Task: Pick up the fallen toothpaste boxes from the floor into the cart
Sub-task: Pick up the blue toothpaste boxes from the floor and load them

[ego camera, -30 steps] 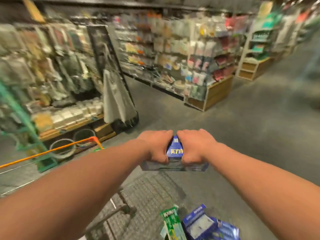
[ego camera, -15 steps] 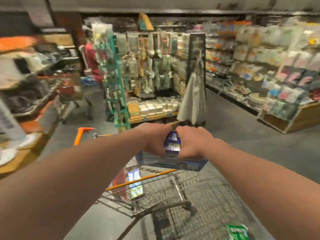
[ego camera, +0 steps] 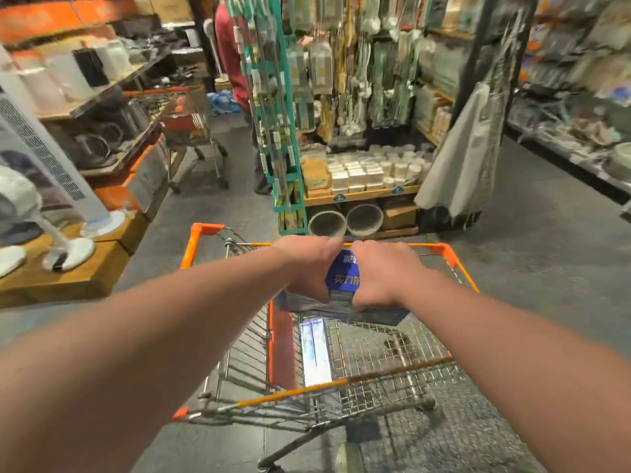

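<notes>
1. Toothpaste boxes (ego camera: pixel 342 289), a blue bundle of them, are up in the air over the cart (ego camera: pixel 444 250). I hold them between my two hands, closer to the far rim than the near one.
2. Head view, what could go wrong: the bundle looks like more than one box, and I squeeze it from both sides. If one side lets go first, a box could slide out and land on the floor. If I drop it from this high, I think it could bounce off the wire.
3. A pale blue box (ego camera: pixel 316 353) lies on the cart's bottom, below the bundle.
4. My left hand (ego camera: pixel 305 268) curls its fingers over the left end and grips it. My right hand (ego camera: pixel 383 274) grips the right end the same way.
5. Both arms reach out far from me, side by side. The hands sit close together, with a strip of blue showing between them.
</notes>
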{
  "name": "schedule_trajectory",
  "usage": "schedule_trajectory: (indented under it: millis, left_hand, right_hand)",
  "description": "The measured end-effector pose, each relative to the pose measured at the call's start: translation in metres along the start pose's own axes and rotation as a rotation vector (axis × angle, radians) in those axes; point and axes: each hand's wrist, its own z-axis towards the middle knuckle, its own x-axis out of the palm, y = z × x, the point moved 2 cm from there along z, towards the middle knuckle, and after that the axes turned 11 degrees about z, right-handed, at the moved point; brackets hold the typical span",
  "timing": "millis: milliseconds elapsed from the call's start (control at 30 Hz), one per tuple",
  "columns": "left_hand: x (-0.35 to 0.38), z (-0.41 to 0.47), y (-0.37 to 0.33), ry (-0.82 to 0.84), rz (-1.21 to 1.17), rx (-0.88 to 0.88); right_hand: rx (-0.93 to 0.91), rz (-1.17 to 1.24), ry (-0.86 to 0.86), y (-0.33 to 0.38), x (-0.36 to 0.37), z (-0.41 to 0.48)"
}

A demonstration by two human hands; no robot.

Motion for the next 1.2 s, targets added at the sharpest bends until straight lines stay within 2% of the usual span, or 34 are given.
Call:
schedule_trajectory:
  millis: [200, 333, 500, 667, 833, 967, 1033, 1067, 1200]
  left_hand:
    - [0.078, 0.133, 0.007, 0.05, -0.03, 0.063]
    - [0.14, 0.201, -0.007, 0.078, -0.011, 0.186]
    - [0.221, 0.261, -0.035, 0.141, 0.051, 0.39]
    - [0.297, 0.296, -0.05, 0.136, 0.083, 0.58]
    - [0.371, 0.314, -0.053, 0.154, 0.14, 0.69]
    - [0.408, 0.318, -0.055, 0.121, 0.193, 0.757]
    - [0.424, 0.318, -0.057, 0.129, 0.212, 0.784]
    - [0.431, 0.317, -0.058, 0.122, 0.222, 0.793]
    - [0.455, 0.313, -0.058, 0.032, 0.25, 0.82]
  right_hand:
    - [0.12, 0.039, 0.087, -0.073, 0.072, 0.094]
    - [0.247, 0.067, 0.16, -0.113, 0.133, 0.124]
    - [0.49, 0.14, 0.248, -0.142, 0.223, 0.136]
    - [0.716, 0.139, 0.213, -0.148, 0.314, 0.145]
    - [0.867, 0.196, 0.187, -0.138, 0.393, 0.164]
    - [0.951, 0.32, 0.238, -0.127, 0.435, 0.166]
    - [1.014, 0.233, 0.078, -0.118, 0.454, 0.167]
    - [1.022, 0.234, 0.07, -0.112, 0.456, 0.169]
    - [1.058, 0.279, 0.128, -0.102, 0.468, 0.166]
